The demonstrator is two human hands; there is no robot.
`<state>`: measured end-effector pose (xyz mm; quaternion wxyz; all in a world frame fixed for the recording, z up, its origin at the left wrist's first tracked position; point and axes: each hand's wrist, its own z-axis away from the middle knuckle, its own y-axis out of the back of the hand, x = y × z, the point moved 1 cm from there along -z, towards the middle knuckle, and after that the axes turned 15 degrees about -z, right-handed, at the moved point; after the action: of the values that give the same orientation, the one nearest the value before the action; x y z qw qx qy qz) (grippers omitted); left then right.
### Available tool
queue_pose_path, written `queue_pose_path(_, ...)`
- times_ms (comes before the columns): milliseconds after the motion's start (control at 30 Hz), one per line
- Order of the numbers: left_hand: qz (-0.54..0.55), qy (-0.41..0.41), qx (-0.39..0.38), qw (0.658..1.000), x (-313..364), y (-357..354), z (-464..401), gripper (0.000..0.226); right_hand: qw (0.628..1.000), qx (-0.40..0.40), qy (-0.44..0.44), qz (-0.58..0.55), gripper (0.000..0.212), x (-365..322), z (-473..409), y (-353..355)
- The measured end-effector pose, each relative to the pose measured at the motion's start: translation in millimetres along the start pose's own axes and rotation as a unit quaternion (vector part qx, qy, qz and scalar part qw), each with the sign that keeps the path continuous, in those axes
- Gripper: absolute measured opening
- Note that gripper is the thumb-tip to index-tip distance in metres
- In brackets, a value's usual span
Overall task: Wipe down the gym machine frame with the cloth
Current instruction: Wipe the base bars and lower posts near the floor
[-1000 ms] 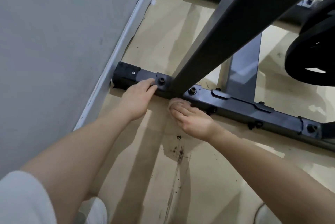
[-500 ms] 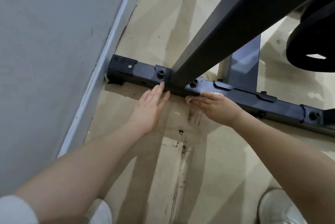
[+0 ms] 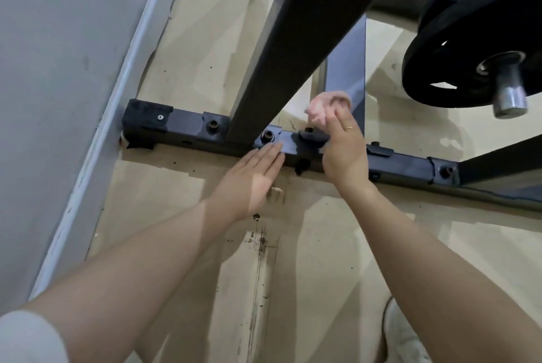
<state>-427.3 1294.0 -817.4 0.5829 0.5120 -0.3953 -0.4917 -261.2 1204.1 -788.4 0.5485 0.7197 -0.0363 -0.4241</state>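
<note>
Down at the bottom right, the toe of my white shoe (image 3: 404,336) stands on the beige floor (image 3: 337,274), which is streaked with dark specks in front of me. Further out, my left hand (image 3: 252,177) lies flat with its fingers straight and together, the fingertips touching the near edge of the dark base bar (image 3: 187,130) of the gym machine frame and holding nothing. Just to its right, my right hand (image 3: 343,151) is raised over the bar, fingers curled round a bunched pale pink cloth (image 3: 322,110) that sticks out above them. A thick dark upright (image 3: 293,39) rises from the bar beside the cloth. Beyond, at the right, a black weight plate (image 3: 469,39) hangs on a metal peg, and the grey wall (image 3: 58,69) runs along the left.
</note>
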Motion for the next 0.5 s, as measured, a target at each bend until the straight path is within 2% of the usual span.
queue_pose_path(67, 0.008, 0.007, -0.015, 1.000, 3, 3, -12, 0.073, 0.993, -0.115, -0.009, 0.032, 0.056, 9, 10, -20)
queue_pose_path(133, 0.016, 0.017, -0.043, 0.999, 2, 3, -19, 0.074, 0.986, -0.155, -0.008, 0.063, 0.066, 21, 23, -29)
queue_pose_path(233, 0.004, 0.018, -0.062, 0.998, -1, 2, -20, 0.074, 0.982, -0.137, -0.001, 0.132, 0.066, 52, 40, -6)
queue_pose_path(300, -0.008, 0.021, -0.057, 0.998, 1, 0, -20, 0.075, 0.978, -0.113, -0.053, 0.168, 0.064, 74, 56, 17)
queue_pose_path(400, -0.043, 0.022, -0.056, 0.997, 13, 1, -23, 0.075, 0.981, -0.099, -0.114, 0.118, 0.066, 69, 68, 10)
queue_pose_path(500, -0.047, 0.054, -0.065, 0.995, 27, -1, -29, 0.076, 0.987, -0.129, -0.053, 0.075, 0.066, 41, 56, -20)
